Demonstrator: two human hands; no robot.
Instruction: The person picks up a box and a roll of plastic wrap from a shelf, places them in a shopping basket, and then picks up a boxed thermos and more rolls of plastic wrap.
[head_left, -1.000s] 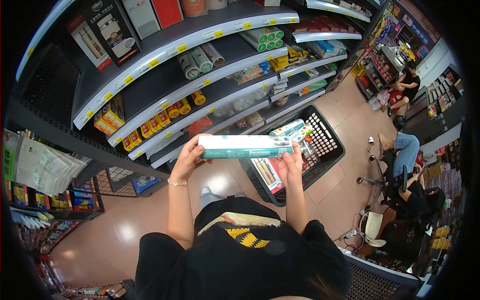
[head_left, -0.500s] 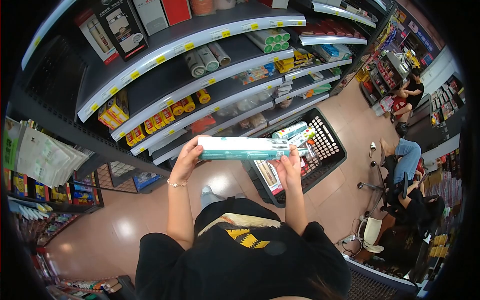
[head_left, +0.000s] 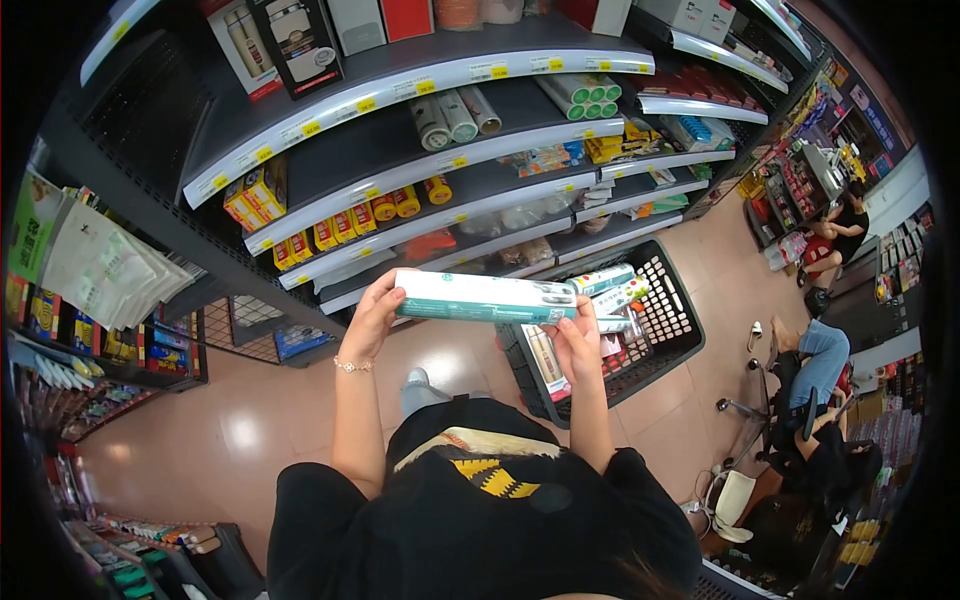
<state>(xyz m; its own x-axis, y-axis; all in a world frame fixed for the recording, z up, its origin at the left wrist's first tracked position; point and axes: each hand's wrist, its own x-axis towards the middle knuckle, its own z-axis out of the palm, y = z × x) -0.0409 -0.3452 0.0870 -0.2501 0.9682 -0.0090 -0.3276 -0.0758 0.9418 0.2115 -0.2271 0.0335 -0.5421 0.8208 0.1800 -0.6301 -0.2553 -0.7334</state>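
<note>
A long white-and-teal box [head_left: 485, 298] is held level in front of my body, with small print and a picture near its right end. My left hand [head_left: 374, 308] is closed around its left end, thumb on the near face. At the other end my right hand [head_left: 574, 345] grips the lower right corner between thumb and fingers. Just beyond my right hand, a black shopping basket [head_left: 672, 348] stands on the floor. Inside it are wrapped rolls [head_left: 618, 293] and a boxed item [head_left: 548, 358] with a bottle pictured on it, partly hidden by my right hand.
Shelves [head_left: 400, 165] ahead carry several rolls [head_left: 455, 118], yellow-and-red boxes [head_left: 345, 228] and boxed flasks [head_left: 293, 45]. Packs of bags [head_left: 110, 280] hang at the left. A seated person in jeans [head_left: 818, 360] and an office chair are at the right, with another person [head_left: 848, 225] farther back.
My view has shifted slightly, so the shelves and basket appear farther right. The box stays in both hands, its right end tipped a little lower and its white face showing more.
</note>
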